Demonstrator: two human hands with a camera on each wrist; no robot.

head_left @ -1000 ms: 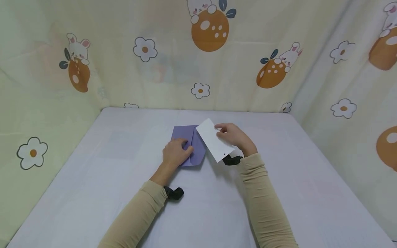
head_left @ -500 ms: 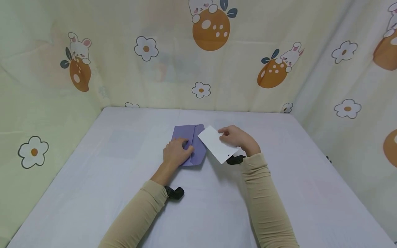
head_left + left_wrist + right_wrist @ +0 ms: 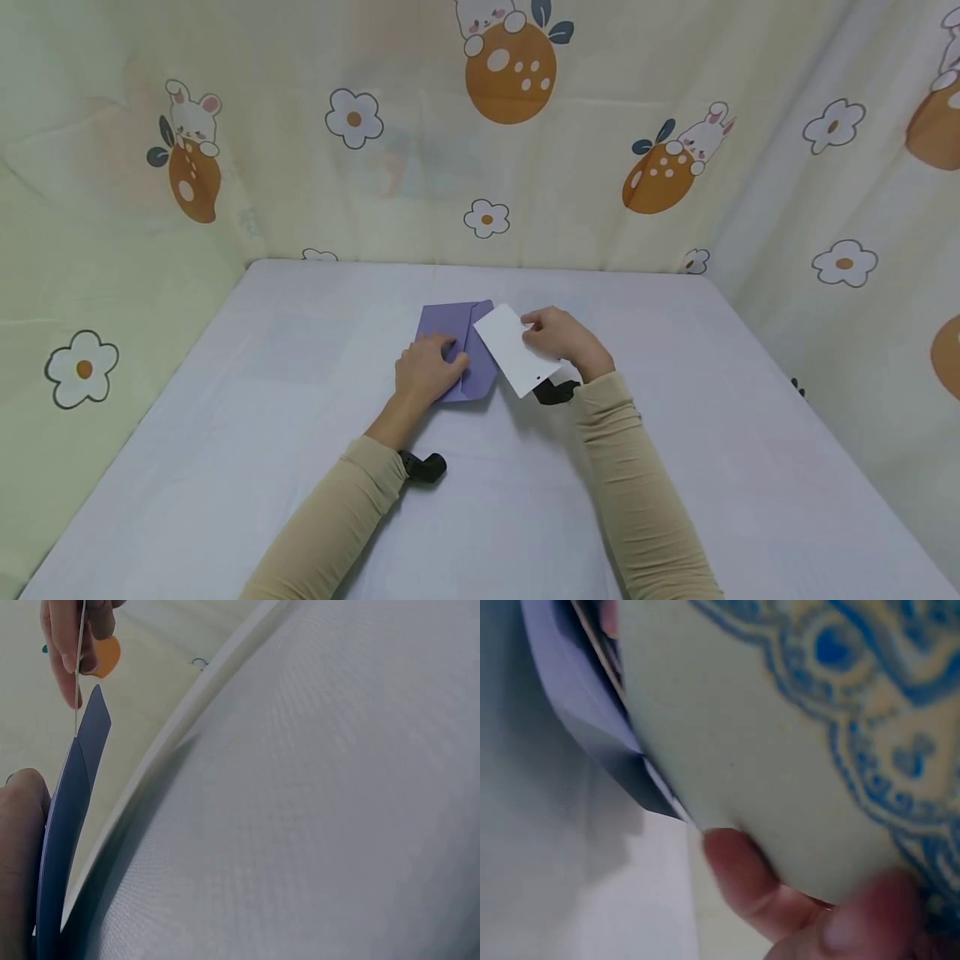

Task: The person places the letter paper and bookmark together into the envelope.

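Note:
A purple envelope [image 3: 477, 371] lies near the middle of the table in the head view, its flap side toward the right. My left hand [image 3: 425, 367] grips it by its left part, thumb on the upper face. In the left wrist view the envelope [image 3: 64, 832] appears edge-on, its flap end raised off the cloth. My right hand [image 3: 566, 337] pinches a white card [image 3: 513, 350] between thumb and fingers, tilted beside the envelope's open end. Blue lace-like print covers part of the card [image 3: 705, 727] in the right wrist view. Whether its edge enters the envelope cannot be told.
A white cloth covers the table [image 3: 300, 433]. Pale curtains [image 3: 405, 183] with rabbits and flowers printed on them enclose the back and sides. Black wrist cameras, one on the left wrist [image 3: 423, 467], sit at both sleeves.
The right hand has moved the card slightly right and down from the envelope, then back left toward its open end. The left hand and envelope stay nearly in place.

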